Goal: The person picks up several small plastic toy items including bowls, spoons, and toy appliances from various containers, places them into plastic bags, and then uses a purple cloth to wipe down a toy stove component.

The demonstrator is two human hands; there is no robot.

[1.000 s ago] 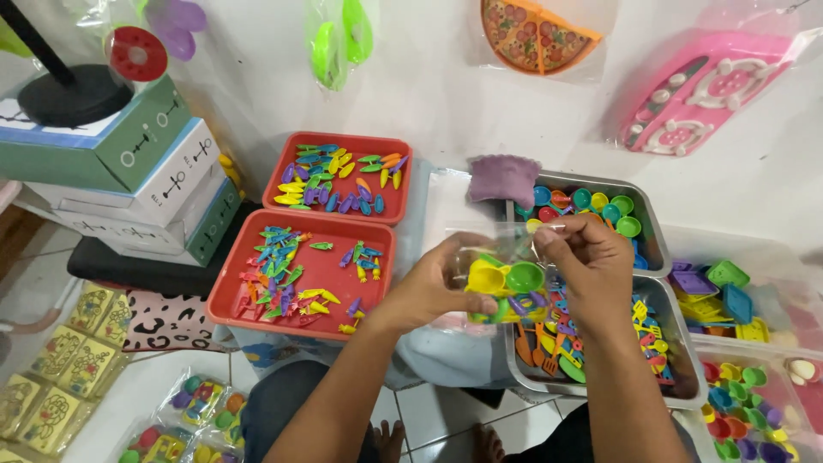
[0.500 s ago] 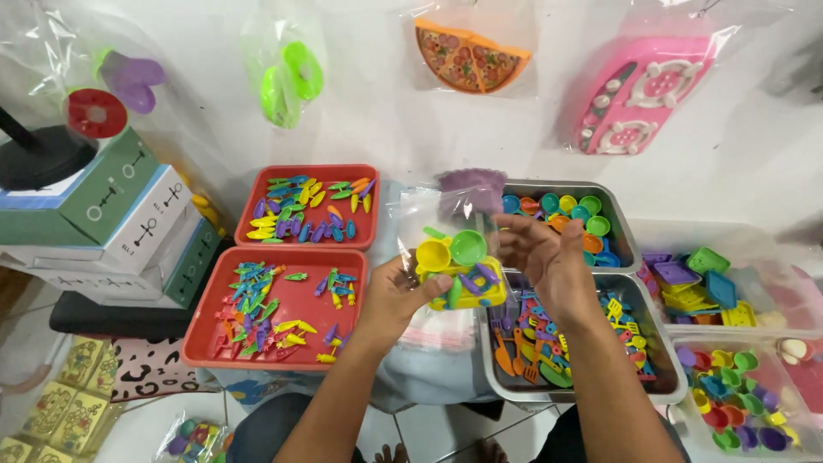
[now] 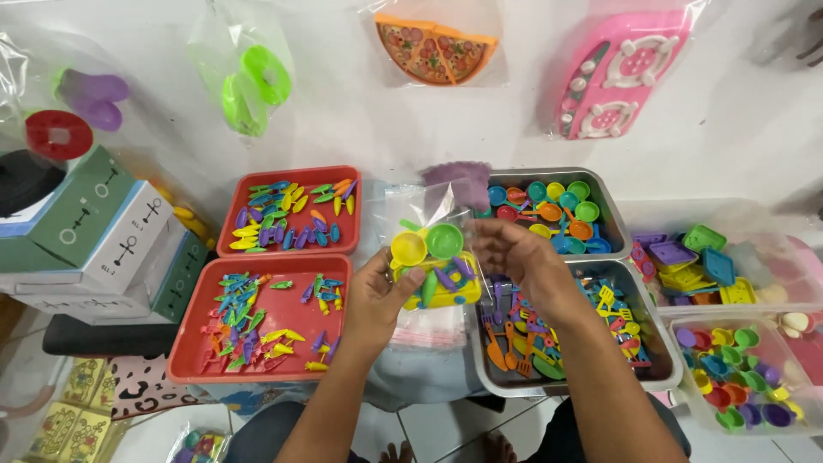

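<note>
Left hand [image 3: 375,296] grips toy bag [image 3: 431,257], right hand [image 3: 520,261] beside

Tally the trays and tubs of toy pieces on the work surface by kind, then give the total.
Red trays: 2, far one and near one
Metal trays: 2, far one and near one
Clear tubs: 2, far one and near one
Total: 6
</note>
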